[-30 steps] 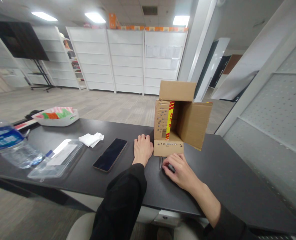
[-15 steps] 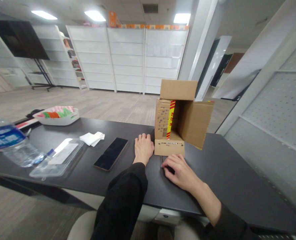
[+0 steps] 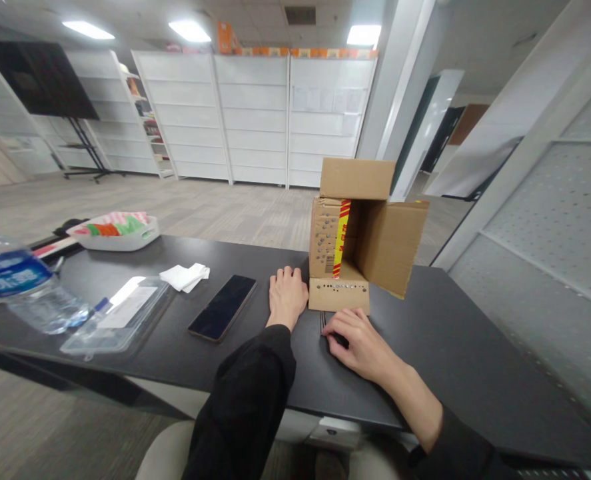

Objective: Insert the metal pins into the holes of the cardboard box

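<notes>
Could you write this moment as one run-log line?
left hand: palm down on table, beside box | right hand: fingertips at thin rods, grip unclear | cardboard box: open, flaps spread

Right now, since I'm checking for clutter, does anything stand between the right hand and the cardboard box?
Nothing visible does: the right hand is close to the lower flap of the cardboard box, and the thin rods lie to the hand's left.

Centre: left hand [image 3: 288,297], palm down on a dark table [image 3: 470,340], beside an open cardboard box [image 3: 368,240]. Lower right of centre: right hand [image 3: 352,339], fingers curled at slender rods [image 3: 322,320].
</notes>
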Tool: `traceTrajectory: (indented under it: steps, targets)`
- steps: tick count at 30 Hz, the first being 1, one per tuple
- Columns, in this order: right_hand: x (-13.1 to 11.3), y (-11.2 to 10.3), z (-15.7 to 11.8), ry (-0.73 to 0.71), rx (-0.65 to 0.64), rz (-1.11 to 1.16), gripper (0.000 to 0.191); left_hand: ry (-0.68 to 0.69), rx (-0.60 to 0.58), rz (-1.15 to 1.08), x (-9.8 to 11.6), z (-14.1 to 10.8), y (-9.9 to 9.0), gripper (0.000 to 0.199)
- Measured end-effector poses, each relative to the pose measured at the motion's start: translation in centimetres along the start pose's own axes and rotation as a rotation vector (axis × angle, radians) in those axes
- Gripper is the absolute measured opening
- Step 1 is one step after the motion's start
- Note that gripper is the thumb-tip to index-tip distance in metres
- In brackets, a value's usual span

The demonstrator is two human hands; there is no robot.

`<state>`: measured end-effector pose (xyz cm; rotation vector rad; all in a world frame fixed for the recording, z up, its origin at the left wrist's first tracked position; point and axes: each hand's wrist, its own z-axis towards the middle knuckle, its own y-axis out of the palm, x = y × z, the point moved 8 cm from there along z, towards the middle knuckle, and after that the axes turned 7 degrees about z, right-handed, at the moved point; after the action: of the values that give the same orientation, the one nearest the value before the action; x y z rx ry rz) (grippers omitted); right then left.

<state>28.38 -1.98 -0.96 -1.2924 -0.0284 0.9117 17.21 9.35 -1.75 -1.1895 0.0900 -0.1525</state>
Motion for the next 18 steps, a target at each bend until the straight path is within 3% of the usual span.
traceTrajectory:
  steps: [18]
  targets:
    - [-0.23,-0.12,-0.02,0.010,0.009,0.011,0.019,-0.002,-0.004,0.010,0.02,0.02,-0.10,0.023]
